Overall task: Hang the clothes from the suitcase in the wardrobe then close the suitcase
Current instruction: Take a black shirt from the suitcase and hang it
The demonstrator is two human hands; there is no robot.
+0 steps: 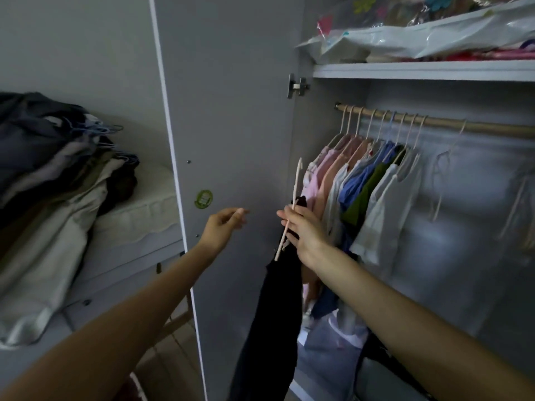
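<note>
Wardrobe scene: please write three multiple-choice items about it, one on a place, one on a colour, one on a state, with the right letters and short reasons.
1. Where is the pile of clothes?
A. on the bed left of the wardrobe door
B. on the top shelf
C. on the rail

2. What colour is the garment on the held hanger?
A. pink
B. black
C. green

3. What is the left hand doing?
A. gripping the rail
B. holding a hanger
C. holding nothing

Key: 1 A, it lies on the mattress; 2 B, dark cloth hangs below the right hand; 3 C, its fingers are free.
</note>
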